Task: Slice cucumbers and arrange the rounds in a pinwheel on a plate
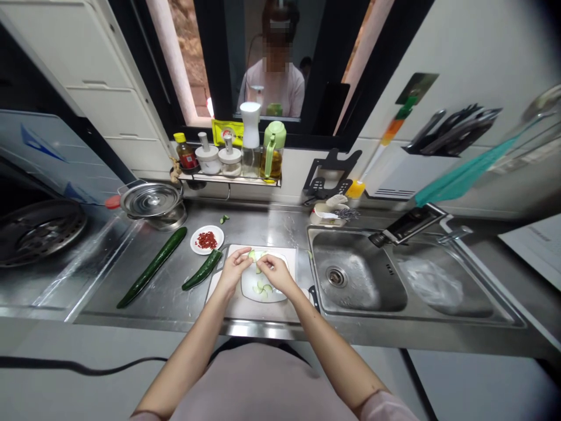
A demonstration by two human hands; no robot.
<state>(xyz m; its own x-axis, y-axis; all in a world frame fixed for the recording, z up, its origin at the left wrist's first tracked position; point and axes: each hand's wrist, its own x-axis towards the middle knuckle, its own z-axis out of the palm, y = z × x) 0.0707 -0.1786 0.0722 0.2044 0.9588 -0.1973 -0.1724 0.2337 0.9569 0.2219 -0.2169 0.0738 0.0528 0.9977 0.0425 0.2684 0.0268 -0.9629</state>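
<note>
Over a white plate [246, 294], my left hand [235, 268] pinches pale green cucumber slices [251, 255] between thumb and fingers. My right hand [276, 273] is closed in a pinch close beside it, at a slice hanging near its fingertips. Several thin cucumber slices [263, 289] lie fanned out on the plate. Under the plate is a light cutting board [245, 311]. A cut piece of cucumber [202, 271] rests just left of the board, and a long whole cucumber [153, 266] lies farther left.
A small white dish [193, 244] holds chopped red chili [205, 240]. Cucumber scraps [224, 219] lie behind it. A lidded steel pot [151, 200] stands back left, and a seasoning rack [245, 180] hangs under the window. To the right are a black knife handle [313, 295] and a double sink [359, 309].
</note>
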